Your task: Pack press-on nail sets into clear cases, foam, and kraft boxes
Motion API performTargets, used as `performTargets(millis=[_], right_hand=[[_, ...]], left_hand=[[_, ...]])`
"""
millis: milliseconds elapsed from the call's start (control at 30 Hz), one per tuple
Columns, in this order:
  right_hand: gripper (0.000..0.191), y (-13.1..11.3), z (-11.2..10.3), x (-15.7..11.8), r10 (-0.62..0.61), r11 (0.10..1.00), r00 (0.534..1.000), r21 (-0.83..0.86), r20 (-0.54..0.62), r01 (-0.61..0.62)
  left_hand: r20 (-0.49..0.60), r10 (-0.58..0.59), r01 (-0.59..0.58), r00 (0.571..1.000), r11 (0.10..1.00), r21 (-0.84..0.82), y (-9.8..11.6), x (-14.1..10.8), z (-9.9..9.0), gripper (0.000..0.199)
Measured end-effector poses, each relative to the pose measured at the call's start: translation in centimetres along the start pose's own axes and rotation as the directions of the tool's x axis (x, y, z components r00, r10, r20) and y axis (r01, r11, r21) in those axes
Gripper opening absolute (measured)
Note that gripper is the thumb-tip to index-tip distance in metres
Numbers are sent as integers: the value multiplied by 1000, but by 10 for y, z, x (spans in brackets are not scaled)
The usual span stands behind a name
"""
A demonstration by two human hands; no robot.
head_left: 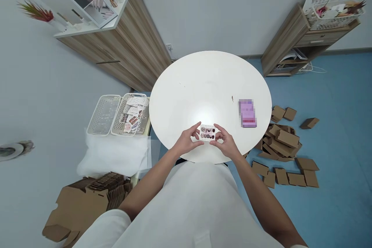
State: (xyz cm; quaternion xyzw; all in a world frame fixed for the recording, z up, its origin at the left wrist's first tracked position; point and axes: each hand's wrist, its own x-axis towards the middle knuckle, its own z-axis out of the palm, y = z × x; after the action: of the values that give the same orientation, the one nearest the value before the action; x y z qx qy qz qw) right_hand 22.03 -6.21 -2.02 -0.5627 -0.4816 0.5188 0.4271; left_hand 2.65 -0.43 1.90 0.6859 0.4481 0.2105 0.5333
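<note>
A small white card [207,132] with two rows of dark and pink nail designs is held near the front edge of the round white table [203,85]. My left hand [187,139] grips its left edge between thumb and fingers. On the opposite edge, my right hand [226,142] pinches it the same way. A blurred purple item [247,113] lies on the table to the right. One small dark mark [232,98] shows on the tabletop beyond my right hand.
Left of the table are a basket of printed packets [133,114], another white basket [104,115], white wrapping sheets [114,155] and flattened cardboard [84,205]. Small brown boxes [280,141] cover the blue floor at right. Wooden cabinets [136,35] stand behind.
</note>
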Motion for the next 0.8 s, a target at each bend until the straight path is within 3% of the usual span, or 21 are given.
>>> performTargets(millis=[333, 500, 667, 800], right_hand=[[75, 5, 11, 7, -22, 990, 996, -139, 88, 34], [67, 11, 24, 14, 1, 965, 992, -262, 125, 32], [65, 11, 53, 28, 33, 954, 995, -299, 91, -4], [62, 16, 94, 49, 14, 931, 999, -365, 33, -1]], left_hand=[[-59, -68, 66, 996, 997, -27, -13, -6, -7, 65], [-72, -73, 73, 995, 997, -8, -29, -13, -15, 69], [-143, -101, 104, 985, 995, 12, -50, -18, -30, 63], [-203, -110, 122, 973, 991, 48, -73, -23, -50, 56]])
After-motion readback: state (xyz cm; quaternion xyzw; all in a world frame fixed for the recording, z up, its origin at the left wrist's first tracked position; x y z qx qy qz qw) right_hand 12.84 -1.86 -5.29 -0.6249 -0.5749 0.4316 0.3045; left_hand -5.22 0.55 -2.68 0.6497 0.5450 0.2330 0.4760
